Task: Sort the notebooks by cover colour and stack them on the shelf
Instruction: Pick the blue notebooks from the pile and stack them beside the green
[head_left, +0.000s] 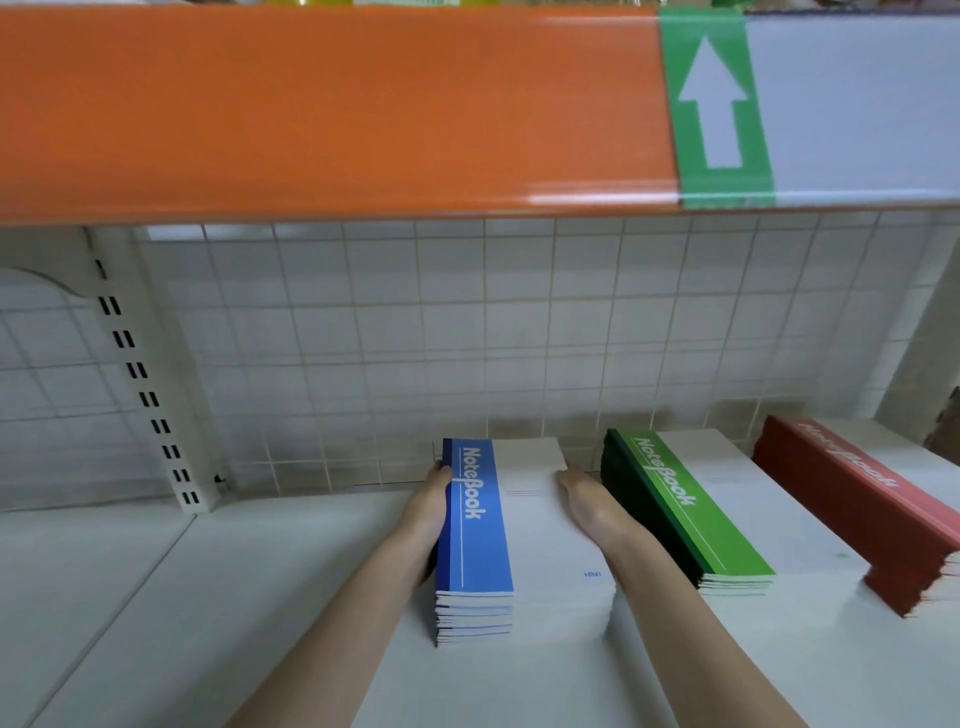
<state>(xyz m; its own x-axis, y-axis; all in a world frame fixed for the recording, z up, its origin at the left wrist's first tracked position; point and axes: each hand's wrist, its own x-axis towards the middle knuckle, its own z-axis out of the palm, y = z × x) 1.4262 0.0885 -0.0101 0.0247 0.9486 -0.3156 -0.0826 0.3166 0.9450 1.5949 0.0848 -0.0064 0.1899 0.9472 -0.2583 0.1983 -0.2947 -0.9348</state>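
A stack of blue-and-white notebooks (524, 535) stands on the white shelf (208, 597), near the wire-grid back. My left hand (428, 512) lies flat against the stack's left side, fingers straight. My right hand (589, 506) lies against its right side, fingers straight along the edge. To the right sits a stack of green notebooks (696, 514), and further right a stack of red notebooks (862, 509), partly cut off by the frame edge.
An orange shelf-front strip (332, 109) with a green arrow label (714, 104) hangs overhead. A white slotted upright (150, 374) stands at the back left. The white wire grid (441, 332) closes the back.
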